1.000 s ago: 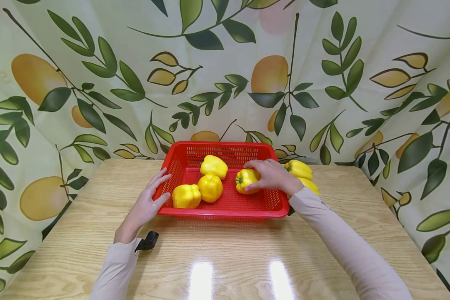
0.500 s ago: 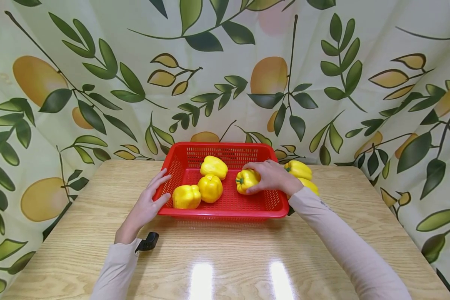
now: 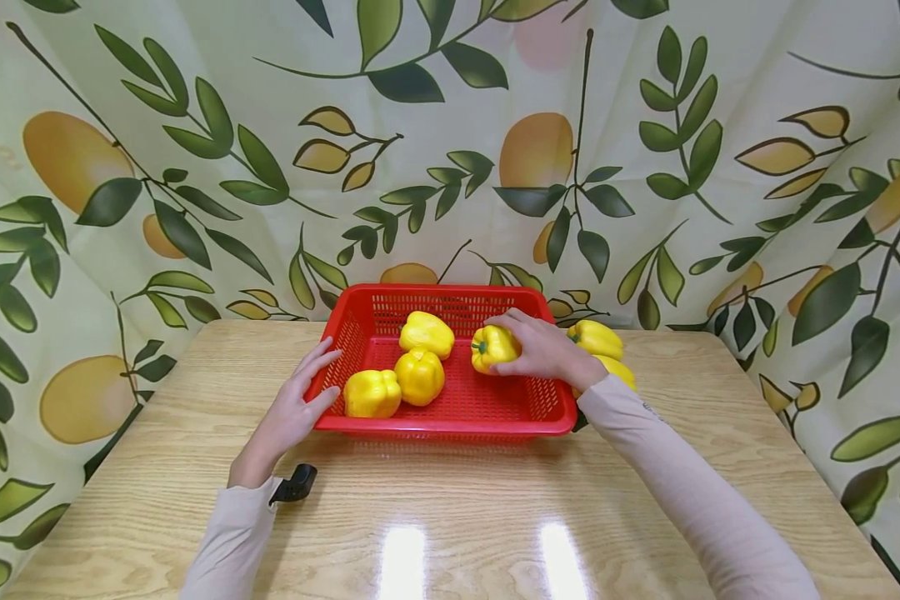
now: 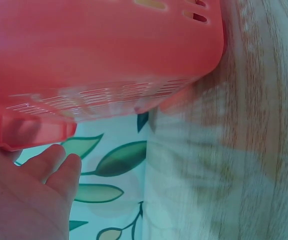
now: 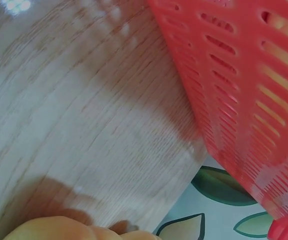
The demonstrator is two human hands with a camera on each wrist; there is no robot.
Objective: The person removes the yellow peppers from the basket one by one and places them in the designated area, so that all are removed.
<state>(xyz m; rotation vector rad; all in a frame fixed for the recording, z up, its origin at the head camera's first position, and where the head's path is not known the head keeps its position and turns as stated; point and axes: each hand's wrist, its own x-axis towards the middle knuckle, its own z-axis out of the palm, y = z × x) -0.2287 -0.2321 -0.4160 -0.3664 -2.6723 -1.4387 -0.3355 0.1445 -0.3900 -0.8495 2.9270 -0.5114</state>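
Observation:
My right hand point(image 3: 537, 347) grips a yellow bell pepper point(image 3: 489, 350) with a green stem, inside the right half of a red plastic basket point(image 3: 450, 427). Its fingers and thumb lie around the pepper's right side. At the basket's left rim is my left hand point(image 3: 294, 410), with its fingers spread and extended; in the left wrist view that hand point(image 4: 29, 195) lies against the red rim point(image 4: 39, 132). Three more yellow bell peppers sit in the basket: one at the back point(image 3: 427, 335), a middle pepper point(image 3: 420, 377) and a front-left pepper point(image 3: 372, 393).
Right of the basket two yellow bell peppers lie on the table, a back one point(image 3: 597, 338) and a nearer one point(image 3: 617, 369) partly hidden by my right wrist. The wooden table point(image 3: 465, 517) ends at a leaf-patterned curtain point(image 3: 450, 208). A black band device point(image 3: 296, 483) is on my left wrist.
My right hand has shifted the gripped pepper slightly toward the back of the basket. The left hand and the other peppers stay where they were.

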